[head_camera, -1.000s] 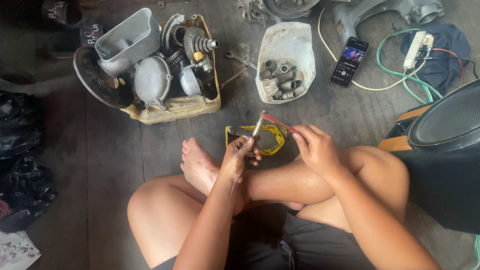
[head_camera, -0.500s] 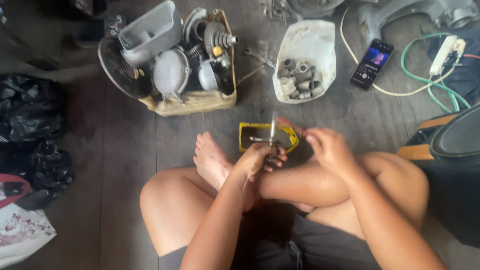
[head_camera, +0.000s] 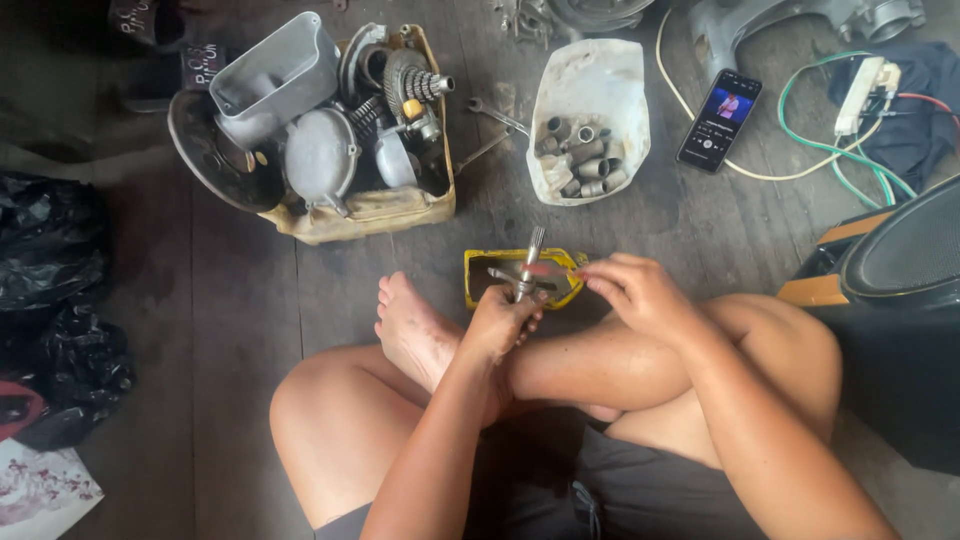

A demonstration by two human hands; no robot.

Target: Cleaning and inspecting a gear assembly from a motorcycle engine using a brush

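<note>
The person is sitting cross-legged on the wooden floor [head_camera: 250,320], working over a small yellow tray [head_camera: 478,268] lying just beyond the bare foot [head_camera: 415,330]. The left hand [head_camera: 500,325] is closing in a fist around the lower end of a slim metal shaft [head_camera: 531,258], holding it upright and tilting slightly right over the tray. The right hand [head_camera: 640,292] is pinching something thin and reddish [head_camera: 545,269] against the shaft, thumb and fingertips nearly together; I cannot tell just what that piece is.

Further out, a yellowish tub [head_camera: 400,210] is holding grey engine covers, a spring and gears, and a white container [head_camera: 590,75] is holding short metal sleeves, with a spanner [head_camera: 495,115] lying between them. A phone [head_camera: 719,120] is glowing near some cables.

To my eye the risk is in the grip: the shaft looks oily, so it could be slipping through the fist and dropping into the tray or onto the foot, and the small pinched piece could be popping free and rolling between the floorboards.
</note>
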